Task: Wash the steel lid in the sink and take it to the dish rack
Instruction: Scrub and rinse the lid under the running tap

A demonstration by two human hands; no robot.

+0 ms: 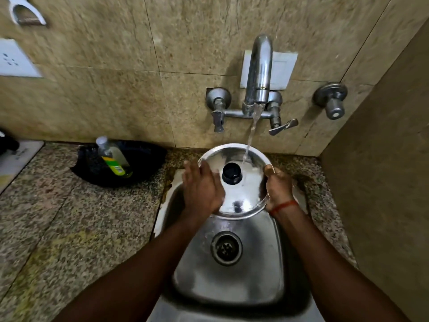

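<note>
I hold the steel lid (246,194) knob-up over the back edge of the sink (232,289), under the running tap (258,73), with the basin open below and the side wall close on my right. My right hand (277,187) curls round its right rim; my left hand (200,189) lies flat, fingers straight, on its left side

Both forearms bare, reaching forward from the lower edge and converging. Left hand (202,189): palm down, fingers straight and close together, pressed flat on the left side of the steel lid (234,156). Right hand (277,189): curled round the lid's right rim, thumb on top (fingers underneath, hidden). Red thread (284,205) round the right wrist.
</note>
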